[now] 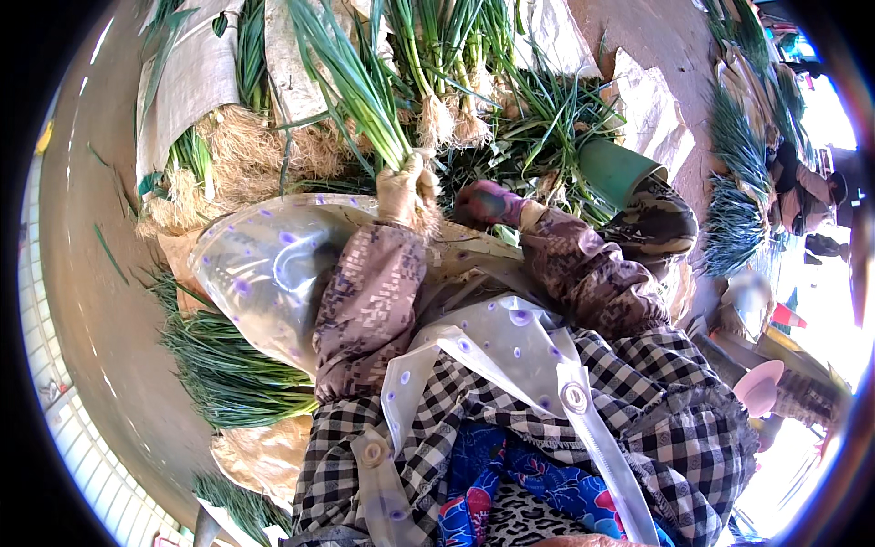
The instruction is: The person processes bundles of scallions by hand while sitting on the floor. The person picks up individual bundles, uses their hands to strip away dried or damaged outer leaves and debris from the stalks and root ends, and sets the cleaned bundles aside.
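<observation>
Holding a bunch of green onions [378, 118] in the left hand [401, 193], clenched around the pale root end, with leaves pointing away from the body and leaning left. Got the right hand [489, 202] curled just to the right of that; can't tell full or empty. More onions [447, 100] just beyond both hands. Matted roots [241, 150] and pale sacking [196, 77] left of the left hand. Loose leaves [570, 128] and tilted green container [612, 171] right of the right hand. Purple-spotted clear plastic apron [273, 264] below both, toward the body.
</observation>
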`<action>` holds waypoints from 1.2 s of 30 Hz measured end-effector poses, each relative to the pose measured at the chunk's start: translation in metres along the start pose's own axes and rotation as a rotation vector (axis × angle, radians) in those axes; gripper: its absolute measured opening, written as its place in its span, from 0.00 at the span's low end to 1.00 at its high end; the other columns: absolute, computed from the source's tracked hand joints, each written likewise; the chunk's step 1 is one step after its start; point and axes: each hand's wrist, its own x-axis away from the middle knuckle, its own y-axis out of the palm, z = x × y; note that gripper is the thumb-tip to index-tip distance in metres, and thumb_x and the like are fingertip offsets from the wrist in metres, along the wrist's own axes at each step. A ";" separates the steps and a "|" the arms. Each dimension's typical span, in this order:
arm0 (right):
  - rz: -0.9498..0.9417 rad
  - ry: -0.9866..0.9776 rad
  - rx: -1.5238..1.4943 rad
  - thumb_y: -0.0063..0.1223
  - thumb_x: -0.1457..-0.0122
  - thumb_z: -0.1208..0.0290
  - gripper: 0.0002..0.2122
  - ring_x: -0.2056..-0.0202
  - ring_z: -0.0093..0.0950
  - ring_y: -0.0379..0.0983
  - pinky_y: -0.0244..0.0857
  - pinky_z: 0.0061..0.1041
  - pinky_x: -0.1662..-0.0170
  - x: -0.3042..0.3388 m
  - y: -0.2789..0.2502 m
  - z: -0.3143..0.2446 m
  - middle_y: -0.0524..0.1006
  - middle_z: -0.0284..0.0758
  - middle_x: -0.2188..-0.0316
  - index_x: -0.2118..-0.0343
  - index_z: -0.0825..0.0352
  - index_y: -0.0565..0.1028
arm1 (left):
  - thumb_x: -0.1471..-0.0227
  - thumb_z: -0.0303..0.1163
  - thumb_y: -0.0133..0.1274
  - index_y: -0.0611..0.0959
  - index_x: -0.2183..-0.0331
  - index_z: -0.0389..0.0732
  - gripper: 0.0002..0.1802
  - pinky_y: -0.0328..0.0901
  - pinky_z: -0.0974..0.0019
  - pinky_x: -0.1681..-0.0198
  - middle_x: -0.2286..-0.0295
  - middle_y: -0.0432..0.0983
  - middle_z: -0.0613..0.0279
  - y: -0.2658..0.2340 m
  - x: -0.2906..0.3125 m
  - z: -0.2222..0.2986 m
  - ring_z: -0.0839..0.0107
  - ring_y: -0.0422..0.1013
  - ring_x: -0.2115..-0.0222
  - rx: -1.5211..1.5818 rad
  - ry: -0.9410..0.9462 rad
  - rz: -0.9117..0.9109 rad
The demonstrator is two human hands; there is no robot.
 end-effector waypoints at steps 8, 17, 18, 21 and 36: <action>0.305 -0.059 -0.218 0.55 0.51 0.68 0.09 0.88 0.19 0.63 0.57 0.20 0.86 0.000 -0.034 -0.040 0.69 0.30 0.87 0.71 0.69 0.73 | 0.46 0.36 0.44 0.78 0.69 0.38 0.12 0.56 0.78 0.89 0.88 0.67 0.68 -0.002 0.009 0.000 0.82 0.58 0.91 -0.480 -0.116 0.009; 0.568 -0.440 -0.149 0.50 0.49 0.75 0.09 0.77 0.18 0.69 0.63 0.17 0.76 -0.068 -0.038 -0.052 0.75 0.32 0.73 0.66 0.73 0.72 | 0.50 0.32 0.49 0.77 0.67 0.38 0.09 0.58 0.78 0.87 0.87 0.67 0.68 0.017 0.025 0.002 0.81 0.61 0.89 -0.462 -0.021 -0.050; 0.573 -0.341 -0.162 0.51 0.50 0.75 0.07 0.75 0.18 0.69 0.64 0.17 0.73 -0.063 -0.042 -0.053 0.75 0.32 0.73 0.69 0.73 0.74 | 0.51 0.31 0.51 0.76 0.65 0.36 0.10 0.61 0.77 0.85 0.86 0.68 0.67 0.024 0.028 0.025 0.81 0.62 0.88 -0.561 0.047 0.017; 0.663 -0.385 -0.105 0.54 0.55 0.75 0.11 0.69 0.25 0.71 0.64 0.21 0.63 -0.068 -0.060 -0.016 0.75 0.37 0.72 0.67 0.73 0.74 | 0.54 0.30 0.53 0.71 0.58 0.32 0.20 0.68 0.74 0.78 0.81 0.73 0.61 0.022 0.027 0.077 0.73 0.71 0.77 -0.087 0.288 -0.029; 0.711 -0.329 0.741 0.49 0.52 0.56 0.13 0.78 0.36 0.72 0.65 0.32 0.75 -0.091 -0.044 -0.049 0.74 0.38 0.80 0.75 0.63 0.74 | 0.48 0.36 0.47 0.70 0.53 0.38 0.21 0.71 0.66 0.67 0.66 0.74 0.53 -0.023 -0.015 0.052 0.67 0.73 0.70 -0.037 -0.059 0.018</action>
